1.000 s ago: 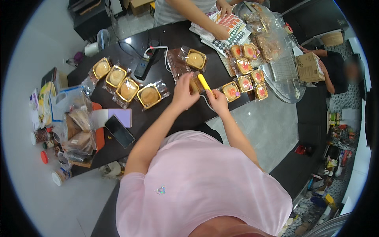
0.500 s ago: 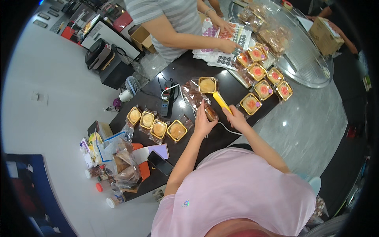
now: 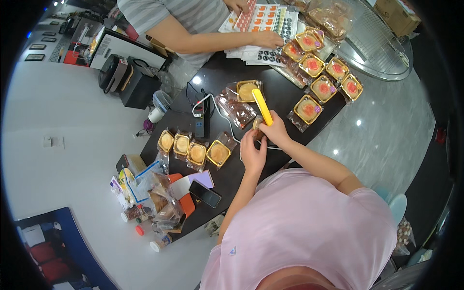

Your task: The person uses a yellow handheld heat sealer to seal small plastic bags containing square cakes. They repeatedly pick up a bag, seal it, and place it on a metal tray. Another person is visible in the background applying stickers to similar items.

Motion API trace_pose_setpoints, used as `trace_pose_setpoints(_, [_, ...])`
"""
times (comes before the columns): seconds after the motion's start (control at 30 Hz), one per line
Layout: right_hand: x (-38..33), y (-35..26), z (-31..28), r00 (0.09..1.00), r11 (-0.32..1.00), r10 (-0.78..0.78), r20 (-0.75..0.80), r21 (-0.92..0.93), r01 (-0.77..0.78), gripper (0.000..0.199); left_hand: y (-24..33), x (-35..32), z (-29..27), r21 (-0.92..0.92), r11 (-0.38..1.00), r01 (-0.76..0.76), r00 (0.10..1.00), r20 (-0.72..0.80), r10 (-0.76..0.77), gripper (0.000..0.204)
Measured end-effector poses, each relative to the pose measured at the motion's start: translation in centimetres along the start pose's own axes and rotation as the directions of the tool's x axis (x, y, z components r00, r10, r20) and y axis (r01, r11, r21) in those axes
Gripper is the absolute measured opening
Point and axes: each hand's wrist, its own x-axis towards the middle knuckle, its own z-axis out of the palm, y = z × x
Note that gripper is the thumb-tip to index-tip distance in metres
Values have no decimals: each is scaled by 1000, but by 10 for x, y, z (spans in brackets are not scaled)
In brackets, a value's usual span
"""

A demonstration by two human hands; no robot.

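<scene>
At the far left, on the dark table (image 3: 285, 96), lies a heap of clear bags and small jars (image 3: 150, 208), with a phone (image 3: 205, 194) beside it. Next comes a row of four bagged cakes in gold trays (image 3: 193, 150). Just right of the row, the left hand (image 3: 252, 154) is curled round a small packet (image 3: 257, 129), pinching its lower end. The right hand (image 3: 274, 129) meets it from above, closed on the handle of a yellow tool (image 3: 261, 106) whose tip points up toward another bagged cake (image 3: 248, 90). The packet sits between both hands, just above the table; what is inside is too small to tell. Further right lie more cakes with red tops (image 3: 323, 77), and a co-worker's hand (image 3: 268, 39) rests on sticker sheets (image 3: 263, 19) beyond them.
</scene>
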Motion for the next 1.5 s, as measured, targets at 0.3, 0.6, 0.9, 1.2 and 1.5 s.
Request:
trace_pose_setpoints(0.3, [26, -26, -51, 840, 988, 139, 524, -127, -84, 40, -42, 21, -24, -284, 957, 54, 993, 120, -21, 10])
trace_pose_setpoints(0.6, [26, 1, -53, 947, 976, -39, 320, -192, 105, 30, -59, 34, -7, -509, 810, 290, 951, 244, -187, 12])
trace_pose_setpoints(0.9, [-2, -18, -93, 940, 901, -156, 304, -345, 262, 39, -59, 82, -39, -639, 708, 299, 876, 478, 61, 11])
trace_pose_setpoints(1.2, [-6, -34, -69, 844, 584, -288, 452, -616, 529, 49, -87, 89, -33, -584, 686, 433, 733, 672, 109, 10])
trace_pose_setpoints(1.5, [17, -44, -57, 762, 466, -282, 583, -611, 640, 37, -95, 91, -33, -636, 646, 421, 782, 616, 97, 7])
